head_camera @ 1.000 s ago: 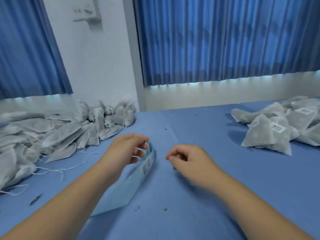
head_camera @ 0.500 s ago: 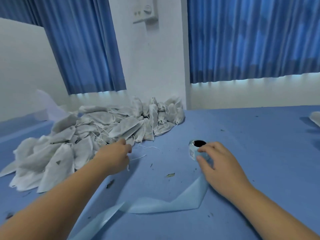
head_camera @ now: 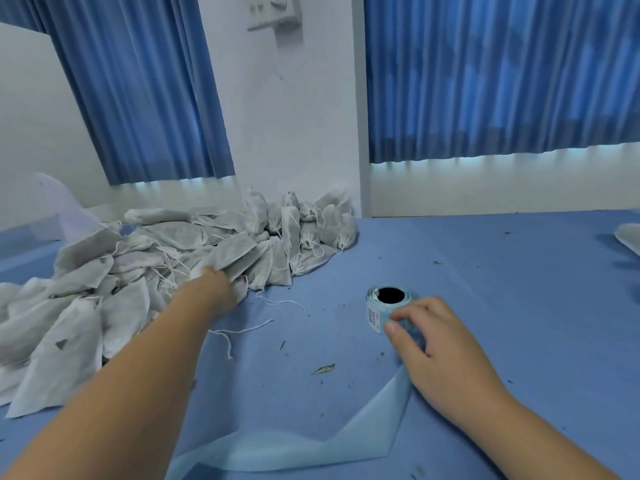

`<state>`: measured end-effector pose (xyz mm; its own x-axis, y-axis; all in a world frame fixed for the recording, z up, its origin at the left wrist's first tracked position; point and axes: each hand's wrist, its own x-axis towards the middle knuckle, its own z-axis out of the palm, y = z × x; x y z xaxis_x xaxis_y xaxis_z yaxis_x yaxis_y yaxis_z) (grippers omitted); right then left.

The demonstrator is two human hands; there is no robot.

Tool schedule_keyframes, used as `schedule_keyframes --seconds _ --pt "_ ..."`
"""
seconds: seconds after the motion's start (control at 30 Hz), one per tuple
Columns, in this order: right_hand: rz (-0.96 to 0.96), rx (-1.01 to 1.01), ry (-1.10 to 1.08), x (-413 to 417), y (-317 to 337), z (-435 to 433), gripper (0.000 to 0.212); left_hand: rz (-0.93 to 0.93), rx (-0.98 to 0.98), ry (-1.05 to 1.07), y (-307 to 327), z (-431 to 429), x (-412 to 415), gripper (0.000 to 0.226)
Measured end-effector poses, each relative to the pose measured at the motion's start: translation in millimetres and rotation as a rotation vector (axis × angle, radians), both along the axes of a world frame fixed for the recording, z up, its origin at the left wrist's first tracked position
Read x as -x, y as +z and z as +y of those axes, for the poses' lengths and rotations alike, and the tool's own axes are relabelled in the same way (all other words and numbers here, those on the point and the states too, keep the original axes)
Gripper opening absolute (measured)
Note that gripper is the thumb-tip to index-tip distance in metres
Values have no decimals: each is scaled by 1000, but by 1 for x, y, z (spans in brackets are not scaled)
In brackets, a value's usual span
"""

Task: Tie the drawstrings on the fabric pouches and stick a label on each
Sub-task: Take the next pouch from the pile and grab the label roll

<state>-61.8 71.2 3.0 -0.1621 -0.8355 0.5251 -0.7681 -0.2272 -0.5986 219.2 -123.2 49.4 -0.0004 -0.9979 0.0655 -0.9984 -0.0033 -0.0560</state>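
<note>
A large heap of grey fabric pouches (head_camera: 131,271) with loose white drawstrings lies at the left on the blue table (head_camera: 512,289). My left hand (head_camera: 216,289) reaches into the heap's near edge. Its fingers are hidden under one pouch (head_camera: 232,254), so its grasp cannot be made out. A roll of pale blue labels (head_camera: 379,306) stands on end in the middle. My right hand (head_camera: 440,351) holds the roll's near side between thumb and fingers. The roll's spent backing strip (head_camera: 346,441) trails toward me across the table.
Loose strings (head_camera: 242,330) and bits of dried leaf (head_camera: 323,368) lie between my arms. The corner of another pouch (head_camera: 628,237) shows at the right edge. A white wall and blue curtains (head_camera: 502,81) close off the far side of the table.
My view has swung left, away from the labelled pouches on the right. My left hand moved forward into the heap. My right hand closed on the label roll.
</note>
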Motion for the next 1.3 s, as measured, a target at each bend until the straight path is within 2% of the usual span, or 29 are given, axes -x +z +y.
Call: schedule_keyframes --seconds 0.1,0.2,0.27,0.37,0.43,0.53,0.6,0.7,0.87,0.93,1.03,1.13,1.17,1.23,1.3 --pt "-9 -8 -3 0 0 0 32 116 -17 38 1 1 -2 52" --pt "-6 -14 2 -1 2 1 34 285 97 -2 8 9 3 59" --pt "-6 -11 -4 -2 3 2 35 498 216 -87 18 17 10 51" --pt "-12 3 -13 -2 4 3 34 910 250 -128 38 36 24 18" --pt "-11 16 -13 -2 5 5 36 1206 181 -147 53 53 36 19" --pt "-17 11 3 -4 7 8 34 1387 108 -245 72 86 59 21" --pt "-53 11 27 -4 9 10 27 1401 82 -339 79 105 74 28" --pt "-190 50 53 -5 17 17 7 1266 120 -462 81 131 96 34" --pt "-754 83 120 -6 37 29 26 1150 209 -562 64 167 136 18" --pt "-884 74 186 -4 45 33 37 1109 288 -557 55 174 151 15" --pt "-858 78 204 -2 49 38 38 973 453 -566 42 180 169 15" --pt "-802 83 194 -2 50 41 18 863 630 -584 33 185 180 16" --pt "-795 88 185 -1 51 42 20 854 674 -591 32 186 182 14" --pt "-781 100 175 2 54 43 30 880 676 -614 29 191 186 14" --pt "-774 100 176 6 57 44 35 966 579 -604 27 194 190 16"
